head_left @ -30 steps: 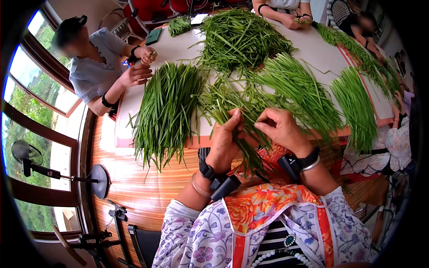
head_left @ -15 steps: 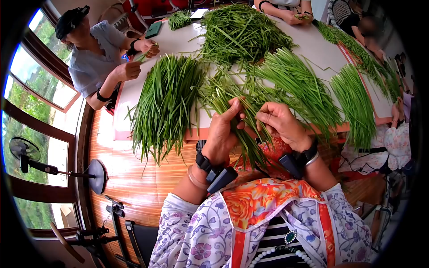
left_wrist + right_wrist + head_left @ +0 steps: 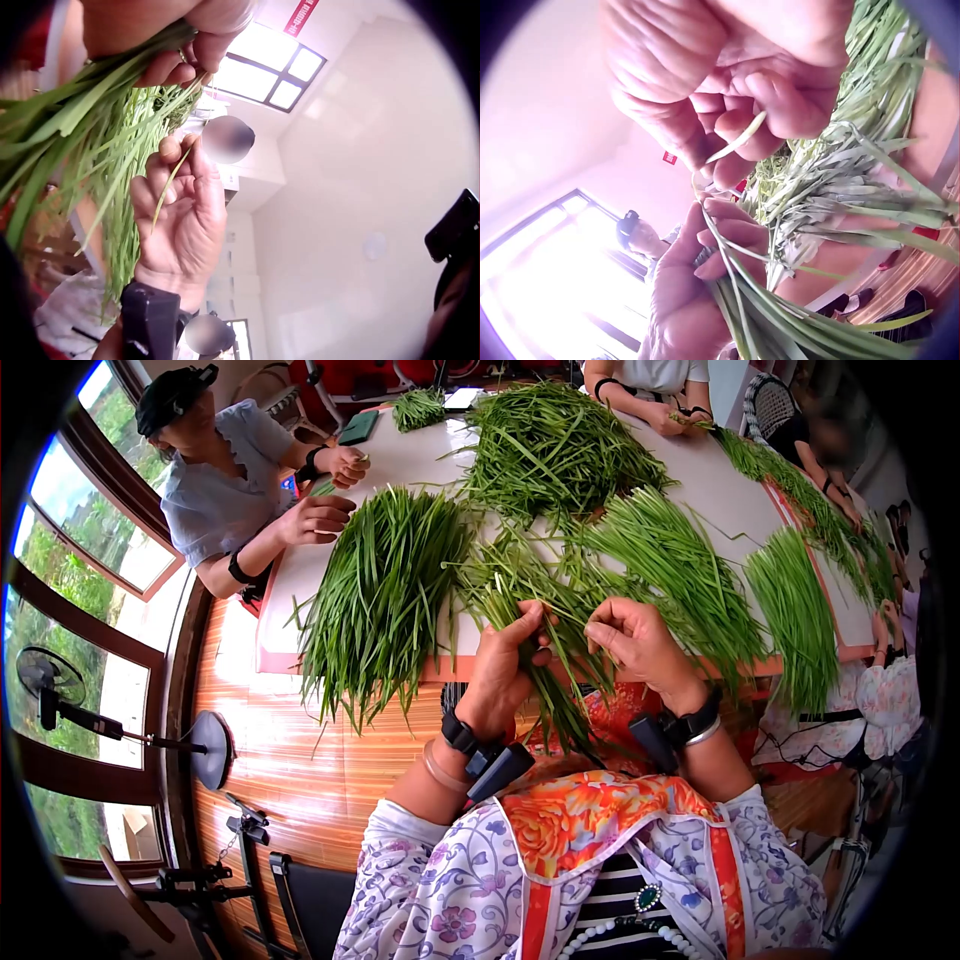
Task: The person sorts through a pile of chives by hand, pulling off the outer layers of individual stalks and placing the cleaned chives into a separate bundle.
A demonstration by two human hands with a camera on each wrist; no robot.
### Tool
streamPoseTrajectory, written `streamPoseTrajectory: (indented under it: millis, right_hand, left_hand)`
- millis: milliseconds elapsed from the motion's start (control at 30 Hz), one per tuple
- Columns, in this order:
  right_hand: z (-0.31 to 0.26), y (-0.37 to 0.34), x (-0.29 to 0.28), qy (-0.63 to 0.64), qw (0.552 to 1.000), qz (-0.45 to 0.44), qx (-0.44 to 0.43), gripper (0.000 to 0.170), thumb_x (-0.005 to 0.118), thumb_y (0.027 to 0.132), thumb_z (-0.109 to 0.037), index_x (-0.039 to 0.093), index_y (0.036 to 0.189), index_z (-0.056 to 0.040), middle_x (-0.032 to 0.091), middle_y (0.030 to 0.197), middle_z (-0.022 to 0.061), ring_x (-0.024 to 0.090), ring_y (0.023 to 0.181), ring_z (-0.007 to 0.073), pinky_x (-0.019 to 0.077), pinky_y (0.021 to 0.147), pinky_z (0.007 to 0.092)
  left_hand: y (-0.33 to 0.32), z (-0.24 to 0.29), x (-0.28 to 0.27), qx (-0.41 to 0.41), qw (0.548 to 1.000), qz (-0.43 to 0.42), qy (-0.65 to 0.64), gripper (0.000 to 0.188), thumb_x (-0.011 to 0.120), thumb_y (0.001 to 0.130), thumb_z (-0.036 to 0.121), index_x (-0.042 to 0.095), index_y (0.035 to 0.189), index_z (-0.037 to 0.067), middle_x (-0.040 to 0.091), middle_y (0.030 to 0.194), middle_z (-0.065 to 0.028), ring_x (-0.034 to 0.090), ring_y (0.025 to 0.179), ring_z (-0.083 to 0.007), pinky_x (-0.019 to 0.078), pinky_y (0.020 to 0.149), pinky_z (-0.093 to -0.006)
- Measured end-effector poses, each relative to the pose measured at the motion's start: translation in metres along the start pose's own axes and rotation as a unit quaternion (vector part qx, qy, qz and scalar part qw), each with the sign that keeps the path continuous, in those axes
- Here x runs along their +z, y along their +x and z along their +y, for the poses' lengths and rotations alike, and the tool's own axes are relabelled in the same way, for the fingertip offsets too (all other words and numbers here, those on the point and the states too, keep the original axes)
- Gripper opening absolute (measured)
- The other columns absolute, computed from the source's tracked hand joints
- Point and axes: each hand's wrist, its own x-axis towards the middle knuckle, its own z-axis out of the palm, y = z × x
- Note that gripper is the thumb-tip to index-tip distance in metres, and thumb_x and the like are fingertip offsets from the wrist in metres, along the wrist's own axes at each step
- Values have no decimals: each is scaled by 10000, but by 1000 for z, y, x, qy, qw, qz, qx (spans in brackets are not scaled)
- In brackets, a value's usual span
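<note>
A bunch of garlic chives (image 3: 560,710) hangs from my left hand (image 3: 500,675), which grips it with the thumb on top near the pale stem ends. Its long green leaves trail down toward my lap. Close by on the right, my right hand (image 3: 648,655) pinches a thin blade (image 3: 739,140) between thumb and fingertips. In the left wrist view this narrow yellow-green blade (image 3: 171,184) lies across the palm side of the fingers. The right wrist view puts the two hands' fingertips near each other, with the gripped chives (image 3: 780,319) spreading below.
Loose chives (image 3: 520,570) lie right beyond my hands. A large heap (image 3: 560,450) stands behind them, with sorted piles at left (image 3: 385,600) and right (image 3: 680,565), some overhanging the table edge (image 3: 440,668). Another person (image 3: 230,490) works at the left; others sit around the table (image 3: 410,455).
The head view has shifted slightly. My left hand keeps its grip on the bunch, and my right hand stays close beside it, still pinching. The person at left has moved their hands apart.
</note>
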Motion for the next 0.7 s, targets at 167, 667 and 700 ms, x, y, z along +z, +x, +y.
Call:
streamPoseTrajectory:
  millis: [167, 667, 700]
  right_hand:
    - [-2, 7, -11, 17, 999, 27, -8, 124, 584, 942, -110, 596, 852, -25, 609, 736, 0, 466, 571, 12, 357, 493, 178]
    - [-19, 68, -45, 113, 980, 67, -147, 90, 625, 911, -112, 608, 963, -40, 646, 834, 19, 546, 648, 61, 420, 552, 189]
    - [-13, 75, -38, 34, 984, 33, -173, 126, 636, 896, -108, 610, 990, -28, 648, 837, 14, 563, 671, 79, 448, 589, 206]
  left_hand:
    - [-6, 6, -5, -35, 997, -20, 67, 64, 580, 938, 130, 571, 942, 67, 605, 834, -32, 480, 683, -78, 372, 516, -191]
    - [-23, 24, -25, -80, 987, -102, 95, 111, 569, 957, 184, 574, 948, 74, 568, 687, -23, 407, 558, -65, 307, 468, -185]
    - [-23, 26, -23, -87, 987, -101, 94, 122, 562, 963, 194, 568, 947, 73, 536, 671, -18, 411, 569, -77, 324, 482, -200]
